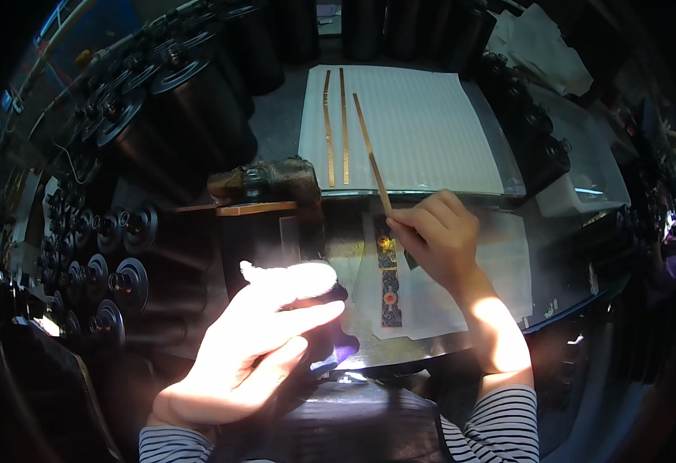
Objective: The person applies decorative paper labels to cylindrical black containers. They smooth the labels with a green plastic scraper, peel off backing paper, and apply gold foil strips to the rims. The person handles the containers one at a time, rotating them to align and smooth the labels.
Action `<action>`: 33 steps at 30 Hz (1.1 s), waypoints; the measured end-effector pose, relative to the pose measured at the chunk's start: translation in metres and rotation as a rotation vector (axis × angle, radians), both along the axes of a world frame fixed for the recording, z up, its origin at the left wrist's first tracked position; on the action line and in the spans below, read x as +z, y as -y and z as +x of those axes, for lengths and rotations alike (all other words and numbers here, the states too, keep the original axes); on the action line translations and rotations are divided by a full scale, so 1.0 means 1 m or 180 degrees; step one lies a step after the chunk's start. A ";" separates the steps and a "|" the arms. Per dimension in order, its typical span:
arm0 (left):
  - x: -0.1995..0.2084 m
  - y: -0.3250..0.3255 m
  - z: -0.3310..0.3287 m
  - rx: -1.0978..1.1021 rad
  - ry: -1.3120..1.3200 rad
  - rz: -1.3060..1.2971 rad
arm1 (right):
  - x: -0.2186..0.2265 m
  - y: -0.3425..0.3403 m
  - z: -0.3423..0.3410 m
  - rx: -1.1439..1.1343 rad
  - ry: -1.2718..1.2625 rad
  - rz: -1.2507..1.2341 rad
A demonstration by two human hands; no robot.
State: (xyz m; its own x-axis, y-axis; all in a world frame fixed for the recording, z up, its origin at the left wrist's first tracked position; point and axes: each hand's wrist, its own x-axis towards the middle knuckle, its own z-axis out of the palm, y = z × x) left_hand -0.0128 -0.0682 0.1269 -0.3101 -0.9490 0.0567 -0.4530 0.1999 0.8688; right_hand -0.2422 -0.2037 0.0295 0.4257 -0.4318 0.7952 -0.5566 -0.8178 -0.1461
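My right hand (440, 238) pinches the lower end of a thin gold-coloured strip (370, 150) between thumb and fingers. The strip slants up and left over a white ridged sheet (423, 123), where two similar gold strips (328, 131) (344, 127) lie side by side. Below my right hand, a narrow dark ornamented band (390, 297) with gold and red details rests on a pale sheet (485, 270). My left hand (253, 347), washed out by strong light, hovers at lower left with thumb and fingers apart. I see nothing held in it.
A dark worn block (265, 184) sits left of the white sheet, above a thin wooden edge (257, 208). Several black lidded cylinders (191, 108) crowd the left and back. More dark ones (535, 147) stand at right, beside crumpled pale paper (542, 50) and a white container (577, 193).
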 end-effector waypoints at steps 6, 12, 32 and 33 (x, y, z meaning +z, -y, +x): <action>-0.021 -0.007 -0.036 -0.0400 -0.0795 0.1520 | 0.053 -0.124 -0.012 0.0659 -0.0545 0.0605; -0.035 -0.062 -0.037 -0.0030 0.1636 -0.1279 | 0.069 -0.147 0.004 0.0796 -0.0086 0.1616; -0.084 -0.078 0.044 0.1379 -0.0161 -0.0687 | 0.033 -0.145 0.064 0.0515 0.0686 0.4413; -0.085 -0.077 0.044 0.1403 -0.0316 -0.0520 | 0.030 -0.142 0.063 0.0584 0.0608 0.4276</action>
